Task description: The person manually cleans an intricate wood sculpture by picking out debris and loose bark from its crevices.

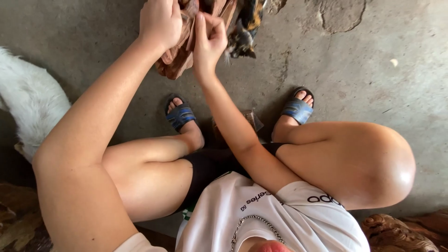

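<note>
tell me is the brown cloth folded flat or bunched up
Bunched up: the brown cloth hangs in crumpled folds, gripped by the left hand and right hand.

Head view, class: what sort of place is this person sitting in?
Probably a home yard or porch: a bare, cracked concrete floor, blue slide sandals, and a white furry animal beside the person handling brown cloth.

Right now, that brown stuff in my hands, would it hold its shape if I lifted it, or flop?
The brown material probably flops: it hangs in soft folds below the left hand. It seems light, since the right hand pinches it with fingertips only. Likely not slippery, though its texture is unclear.
</note>
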